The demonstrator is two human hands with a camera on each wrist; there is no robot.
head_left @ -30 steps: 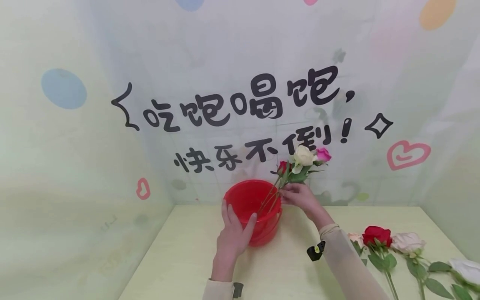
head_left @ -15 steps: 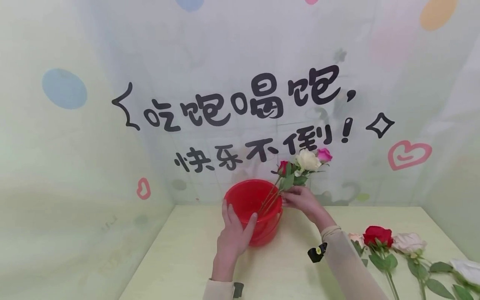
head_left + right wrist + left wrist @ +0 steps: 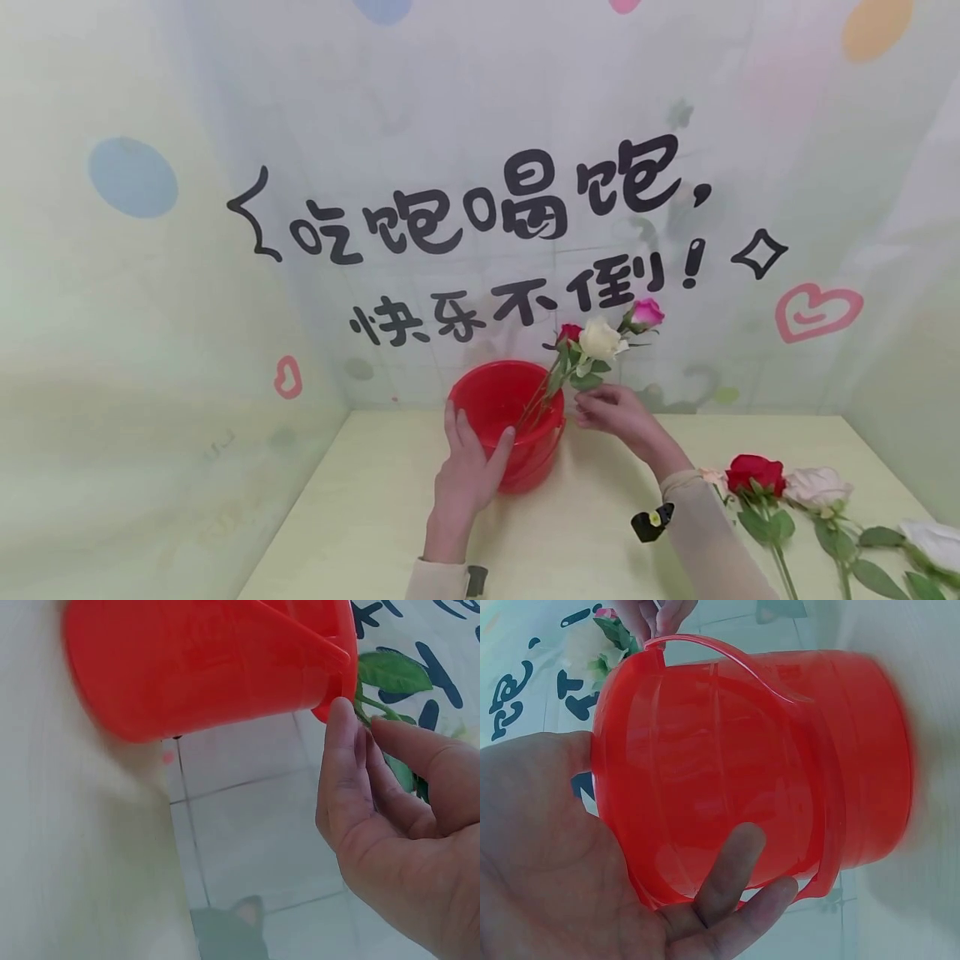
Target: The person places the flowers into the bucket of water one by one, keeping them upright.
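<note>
Head view: glossy red bucket [image 3: 529,468] holding red, cream and pink roses [image 3: 600,340].

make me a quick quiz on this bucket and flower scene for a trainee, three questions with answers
1. Multiple choice: among the flowers leaning in the red bucket, what colour is the one farthest right in the head view? A) red B) cream C) pink
2. True or false: the left hand pinches a flower stem.
3. Fill the blank: in the head view, the large red flower lying on the table is to the ____ of the bucket.

Key:
1. C, the pink flower.
2. False; the left hand touches the bucket.
3. right
</note>
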